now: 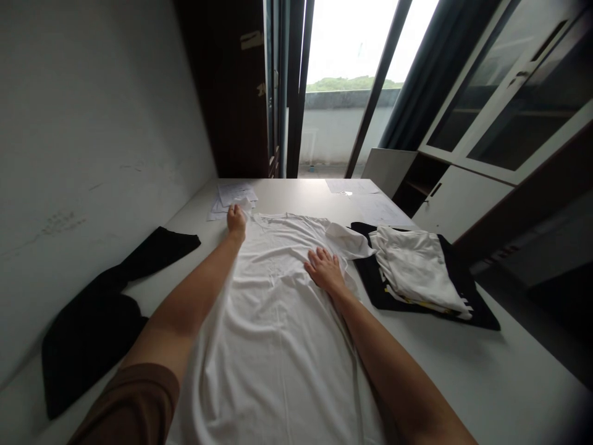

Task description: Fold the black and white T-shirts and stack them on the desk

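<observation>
A white T-shirt (278, 309) lies spread over the table, its neckline toward the far end and its hem toward me. My left hand (236, 222) is closed on the shirt's left sleeve, lifting some of the cloth at the far left. Flat on the upper right of the shirt rests my right hand (325, 269), fingers stretched out and palm down. The right sleeve fans out beyond that hand toward a stack of folded clothes. Soft creases run along the shirt's front.
Folded white clothes (412, 266) lie on a black garment (484, 306) at the right. A black garment (97, 321) lies along the left wall. Papers (231, 193) and more sheets (377, 207) are at the white table's (291, 193) far end. A cabinet (467, 191) stands at right.
</observation>
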`<action>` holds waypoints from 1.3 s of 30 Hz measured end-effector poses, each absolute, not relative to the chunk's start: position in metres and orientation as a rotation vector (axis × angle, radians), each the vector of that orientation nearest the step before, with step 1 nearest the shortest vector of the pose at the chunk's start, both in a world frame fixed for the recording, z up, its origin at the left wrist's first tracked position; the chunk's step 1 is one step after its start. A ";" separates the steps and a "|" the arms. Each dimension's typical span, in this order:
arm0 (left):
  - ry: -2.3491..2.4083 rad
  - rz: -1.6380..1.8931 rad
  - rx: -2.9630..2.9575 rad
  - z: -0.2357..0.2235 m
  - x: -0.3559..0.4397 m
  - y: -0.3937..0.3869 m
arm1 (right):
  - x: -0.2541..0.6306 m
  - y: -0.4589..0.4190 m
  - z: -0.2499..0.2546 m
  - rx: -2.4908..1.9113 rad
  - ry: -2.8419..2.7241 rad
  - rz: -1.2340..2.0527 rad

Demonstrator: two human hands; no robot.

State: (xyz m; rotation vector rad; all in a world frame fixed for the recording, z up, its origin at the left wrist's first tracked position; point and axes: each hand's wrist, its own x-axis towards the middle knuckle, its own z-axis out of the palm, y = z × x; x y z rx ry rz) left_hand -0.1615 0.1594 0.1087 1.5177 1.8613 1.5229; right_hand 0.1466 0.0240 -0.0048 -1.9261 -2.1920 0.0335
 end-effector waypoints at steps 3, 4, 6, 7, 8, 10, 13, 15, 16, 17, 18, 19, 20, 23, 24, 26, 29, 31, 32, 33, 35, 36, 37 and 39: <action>1.735 1.373 1.580 0.085 -0.103 0.149 | 0.147 0.025 -0.005 -1.931 -2.207 0.060; 1.641 1.261 1.661 0.077 -0.085 0.142 | 0.147 0.025 -0.005 -1.932 -2.209 0.062; 1.496 1.092 1.769 0.061 -0.056 0.126 | 0.148 0.025 -0.005 -1.931 -2.213 0.061; 1.447 1.033 1.810 0.053 -0.047 0.118 | 0.149 0.025 -0.004 -1.928 -2.214 0.060; 1.418 0.996 1.841 0.047 -0.041 0.111 | 0.150 0.025 -0.004 -1.922 -2.216 0.060; 1.394 0.938 1.907 0.039 -0.042 0.100 | 0.151 0.024 -0.004 -1.910 -2.218 0.068; 1.479 0.879 1.991 0.036 -0.069 0.093 | 0.152 0.025 -0.004 -1.893 -2.208 0.083; 1.595 0.831 2.031 0.037 -0.097 0.093 | 0.151 0.025 -0.004 -1.888 -2.197 0.087; 1.665 0.804 2.041 0.038 -0.111 0.093 | 0.151 0.025 -0.004 -1.884 -2.193 0.086; 1.742 0.774 2.040 0.039 -0.126 0.093 | 0.151 0.025 -0.005 -1.880 -2.189 0.082; 1.822 0.743 2.028 0.039 -0.139 0.093 | 0.150 0.025 -0.005 -1.874 -2.187 0.075; 1.900 0.710 2.007 0.040 -0.151 0.092 | 0.150 0.024 -0.005 -1.867 -2.186 0.066; 1.969 0.680 1.983 0.040 -0.162 0.090 | 0.150 0.024 -0.005 -1.857 -2.188 0.056; 2.078 0.599 1.962 0.040 -0.185 0.075 | 0.150 0.021 -0.003 -1.815 -2.198 0.034; 2.082 0.566 1.985 0.039 -0.190 0.066 | 0.149 0.019 -0.001 -1.789 -2.203 0.035; 2.060 0.492 2.053 0.039 -0.199 0.044 | 0.144 0.016 0.005 -1.704 -2.206 0.037; 2.009 0.417 2.103 0.040 -0.212 0.001 | 0.128 0.009 0.018 -1.494 -2.218 0.017; 1.977 0.370 2.079 0.043 -0.221 -0.027 | 0.111 0.005 0.024 -1.314 -2.305 0.043; 1.956 0.342 2.056 0.046 -0.225 -0.039 | 0.101 0.003 0.025 -1.211 -2.384 0.089; 1.930 0.314 2.029 0.048 -0.229 -0.050 | 0.092 0.001 0.025 -1.106 -2.466 0.150; 1.878 0.272 1.956 0.054 -0.236 -0.068 | 0.074 -0.001 0.021 -0.938 -2.592 0.263; 1.852 0.262 1.908 0.057 -0.238 -0.076 | 0.066 -0.001 0.018 -0.899 -2.625 0.291; 1.821 0.262 1.859 0.060 -0.240 -0.082 | 0.060 -0.001 0.015 -0.895 -2.643 0.293; 1.725 0.286 1.768 0.066 -0.242 -0.092 | 0.049 0.002 0.011 -0.953 -2.663 0.254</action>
